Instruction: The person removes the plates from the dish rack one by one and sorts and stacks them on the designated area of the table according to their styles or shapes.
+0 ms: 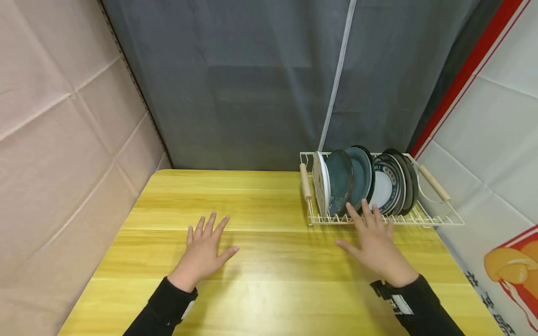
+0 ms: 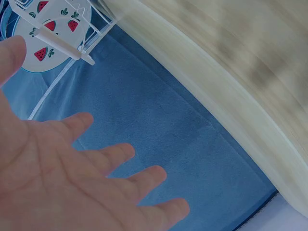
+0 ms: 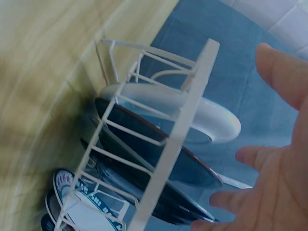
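Note:
My left hand (image 1: pixel 201 256) hovers over the left half of the wooden table, fingers spread and holding nothing. My right hand (image 1: pixel 376 245), fingers also spread, is just in front of a white wire dish rack (image 1: pixel 445 218) and holds nothing; whether its fingertips touch the rack cannot be told. Several plates stand on edge in the rack. At its left end is a white plate (image 2: pixel 53 29) with a watermelon pattern, then blue-green plates (image 1: pixel 339 179), a white plate with a dark lettered rim (image 1: pixel 381 189), and dark plates (image 1: pixel 409 182) at the right.
The rack stands at the back right of the table (image 1: pixel 260 280) and has wooden handles (image 1: pixel 435 183). A grey curtain (image 1: pixel 252 93) hangs behind the table. White sheeting covers the left wall (image 1: pixel 63 163) and the right wall (image 1: pixel 496 140), with a printed food picture (image 1: pixel 519 268) on the right.

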Demonstrator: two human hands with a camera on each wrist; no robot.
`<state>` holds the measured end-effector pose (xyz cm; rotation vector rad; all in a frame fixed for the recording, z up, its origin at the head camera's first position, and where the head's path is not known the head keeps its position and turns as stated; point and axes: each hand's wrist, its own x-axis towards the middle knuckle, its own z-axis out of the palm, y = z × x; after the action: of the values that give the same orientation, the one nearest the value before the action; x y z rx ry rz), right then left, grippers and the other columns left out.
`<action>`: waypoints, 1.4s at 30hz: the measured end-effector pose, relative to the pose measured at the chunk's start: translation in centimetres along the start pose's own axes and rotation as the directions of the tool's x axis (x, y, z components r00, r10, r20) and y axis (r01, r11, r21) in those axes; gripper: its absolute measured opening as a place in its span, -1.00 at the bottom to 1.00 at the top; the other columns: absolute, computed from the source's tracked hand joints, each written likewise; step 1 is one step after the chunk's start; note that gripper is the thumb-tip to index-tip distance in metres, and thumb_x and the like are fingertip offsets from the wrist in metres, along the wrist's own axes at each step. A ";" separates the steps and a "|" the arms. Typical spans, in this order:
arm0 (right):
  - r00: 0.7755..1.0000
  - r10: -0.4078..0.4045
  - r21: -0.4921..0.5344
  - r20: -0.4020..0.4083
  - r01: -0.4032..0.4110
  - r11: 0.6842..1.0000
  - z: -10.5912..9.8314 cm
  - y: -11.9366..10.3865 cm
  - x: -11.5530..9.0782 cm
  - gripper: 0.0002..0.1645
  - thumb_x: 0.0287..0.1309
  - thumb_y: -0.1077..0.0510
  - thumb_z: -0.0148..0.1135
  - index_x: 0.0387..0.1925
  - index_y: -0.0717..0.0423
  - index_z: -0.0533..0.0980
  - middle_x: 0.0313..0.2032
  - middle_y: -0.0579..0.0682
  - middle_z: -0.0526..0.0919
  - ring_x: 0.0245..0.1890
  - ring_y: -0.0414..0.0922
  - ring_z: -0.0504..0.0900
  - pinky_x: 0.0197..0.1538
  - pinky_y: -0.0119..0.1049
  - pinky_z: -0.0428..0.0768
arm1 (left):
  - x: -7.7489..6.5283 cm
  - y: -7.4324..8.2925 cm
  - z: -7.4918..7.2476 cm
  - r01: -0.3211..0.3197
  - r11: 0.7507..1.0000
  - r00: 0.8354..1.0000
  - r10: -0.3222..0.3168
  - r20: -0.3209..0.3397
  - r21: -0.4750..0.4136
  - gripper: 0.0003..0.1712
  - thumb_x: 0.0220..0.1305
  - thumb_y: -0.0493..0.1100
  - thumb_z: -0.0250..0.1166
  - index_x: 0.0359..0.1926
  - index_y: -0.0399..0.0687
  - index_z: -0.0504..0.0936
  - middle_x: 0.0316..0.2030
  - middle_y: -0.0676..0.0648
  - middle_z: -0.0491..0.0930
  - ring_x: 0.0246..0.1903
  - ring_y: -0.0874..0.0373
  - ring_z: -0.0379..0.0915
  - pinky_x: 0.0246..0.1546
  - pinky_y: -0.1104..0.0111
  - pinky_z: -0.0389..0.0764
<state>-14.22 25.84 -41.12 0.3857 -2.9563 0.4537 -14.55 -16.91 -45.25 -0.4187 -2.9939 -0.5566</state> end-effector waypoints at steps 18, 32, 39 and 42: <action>0.999 0.026 0.008 -0.039 -0.025 1.000 -1.6 1.8 0.4 0.18 0.26 -0.36 0.21 0.60 0.03 -0.16 0.52 0.39 -0.37 0.44 0.50 -0.40 0.19 0.65 -0.44 | 0.1 -0.2 0.0 0.012 1.000 1.000 -0.012 0.001 -0.014 -0.04 0.33 0.30 0.25 0.57 0.07 0.08 0.54 -0.34 -0.10 0.46 -0.46 -0.24 0.32 -0.46 -0.24; 0.993 0.030 0.000 -0.114 -0.030 1.000 -2.8 3.7 0.2 0.20 0.23 -0.33 0.26 0.60 0.05 -0.15 0.50 0.47 -0.31 0.43 0.53 -0.34 0.24 0.63 -0.39 | 0.2 -0.2 0.0 0.014 0.999 1.000 -0.014 0.004 -0.042 -0.05 0.34 0.28 0.25 0.57 0.05 0.09 0.53 -0.35 -0.10 0.46 -0.46 -0.25 0.34 -0.44 -0.27; 0.988 0.034 -0.040 -0.150 -0.040 0.998 -4.1 4.9 0.3 0.21 0.22 -0.32 0.29 0.59 0.08 -0.13 0.48 0.53 -0.25 0.42 0.55 -0.33 0.23 0.66 -0.27 | 0.2 -0.2 0.2 0.011 0.999 1.000 -0.011 -0.001 -0.043 -0.05 0.33 0.28 0.25 0.57 0.03 0.10 0.53 -0.36 -0.09 0.46 -0.47 -0.25 0.33 -0.44 -0.24; 0.988 0.030 -0.038 -0.153 -0.037 0.999 -4.6 5.5 0.4 0.22 0.22 -0.32 0.29 0.59 0.08 -0.16 0.48 0.53 -0.28 0.42 0.55 -0.37 0.23 0.65 -0.29 | 0.2 -0.1 0.3 0.015 0.999 1.000 -0.015 0.000 -0.044 -0.04 0.33 0.30 0.25 0.56 0.03 0.10 0.53 -0.36 -0.09 0.46 -0.46 -0.24 0.33 -0.44 -0.24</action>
<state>-15.72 32.25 -38.20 0.2839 -2.8228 0.4062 -14.81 -16.87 -45.51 -0.3990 -2.9918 -0.6246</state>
